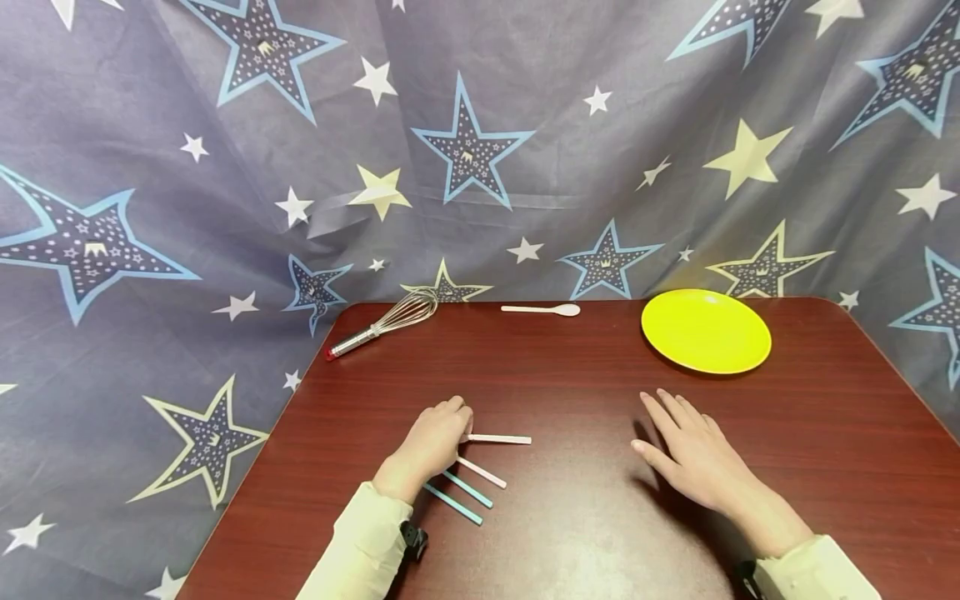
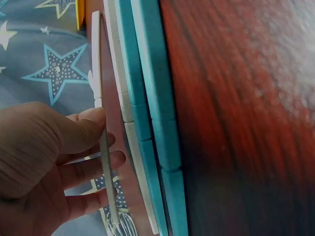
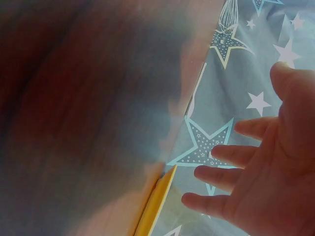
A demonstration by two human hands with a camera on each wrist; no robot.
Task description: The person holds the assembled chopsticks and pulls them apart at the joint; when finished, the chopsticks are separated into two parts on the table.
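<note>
My left hand pinches a pale pink chopstick between thumb and fingers; in the left wrist view the held chopstick stands a little apart from the others. Beside it lie another pale pink chopstick and two teal ones, the inner teal chopstick and the outer teal chopstick, fanned out on the table. The hand and wrist cover their left ends in the head view. Over the right half of the table, my right hand is held with fingers extended, holding nothing, its shadow beneath.
A whisk lies at the back left of the brown table. A pale spoon is along the back edge, and a yellow plate sits at the back right. A star-patterned curtain hangs behind.
</note>
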